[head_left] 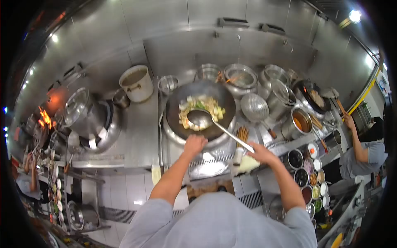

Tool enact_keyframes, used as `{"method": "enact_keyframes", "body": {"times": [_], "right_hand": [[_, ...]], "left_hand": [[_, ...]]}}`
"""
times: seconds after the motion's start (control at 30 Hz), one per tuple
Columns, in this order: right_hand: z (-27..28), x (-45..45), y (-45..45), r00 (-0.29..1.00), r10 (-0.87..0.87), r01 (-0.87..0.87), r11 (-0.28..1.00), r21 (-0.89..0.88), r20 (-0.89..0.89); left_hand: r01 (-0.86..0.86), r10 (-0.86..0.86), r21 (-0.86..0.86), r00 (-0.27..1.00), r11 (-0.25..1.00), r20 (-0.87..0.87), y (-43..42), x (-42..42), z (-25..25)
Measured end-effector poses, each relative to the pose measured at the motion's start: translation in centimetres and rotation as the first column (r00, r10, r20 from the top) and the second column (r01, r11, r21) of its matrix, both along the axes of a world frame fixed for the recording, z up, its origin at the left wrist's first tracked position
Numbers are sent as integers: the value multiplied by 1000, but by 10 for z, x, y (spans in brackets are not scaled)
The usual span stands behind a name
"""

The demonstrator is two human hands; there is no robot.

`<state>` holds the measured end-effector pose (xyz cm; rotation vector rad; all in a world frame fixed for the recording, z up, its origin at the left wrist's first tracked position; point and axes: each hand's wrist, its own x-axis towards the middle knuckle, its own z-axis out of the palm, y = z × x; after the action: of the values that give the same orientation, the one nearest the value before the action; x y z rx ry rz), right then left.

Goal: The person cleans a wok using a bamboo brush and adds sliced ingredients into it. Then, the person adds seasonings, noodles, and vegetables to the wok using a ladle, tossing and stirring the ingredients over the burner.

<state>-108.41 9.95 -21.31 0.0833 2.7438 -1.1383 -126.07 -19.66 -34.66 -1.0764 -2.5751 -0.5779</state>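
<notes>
A large dark wok (173,103) sits on the stove in front of me, with chopped pale and green food (213,108) in it. My left hand (195,144) is closed at the near rim of the wok; what lies under its fingers is hidden. The long metal handle of a ladle (200,118) is gripped in my right hand (262,154), to the right of the wok. The ladle's round bowl rests over the food.
A perforated strainer (254,107), metal pots and a pot of orange liquid (301,120) stand at the right. Near them are seasoning containers (308,165). A white pot (136,84) stands back left. Co-workers are at both sides; flames (44,118) rise far left.
</notes>
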Motion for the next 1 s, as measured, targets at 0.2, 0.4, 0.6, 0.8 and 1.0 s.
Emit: {"method": "enact_keyframes", "body": {"times": [0.2,0.4,0.6,0.8,1.0], "right_hand": [[29,-25,-11,967,101,-143,975,171,233],[-22,-47,1,977,209,-181,908,378,-34],[-42,-46,-33,994,-1,55,859,509,-106],[-28,-34,-26,976,21,70,912,403,-216],[-4,-42,-26,995,99,-92,954,285,-12]], "left_hand": [[-55,55,2,996,998,66,2,17,16],[-18,8,82,994,996,112,-3,40,55],[-98,95,49,993,994,67,-2,84,8],[-29,37,166,998,986,-45,-4,89,42],[-103,103,-11,986,995,130,8,19,31]]}}
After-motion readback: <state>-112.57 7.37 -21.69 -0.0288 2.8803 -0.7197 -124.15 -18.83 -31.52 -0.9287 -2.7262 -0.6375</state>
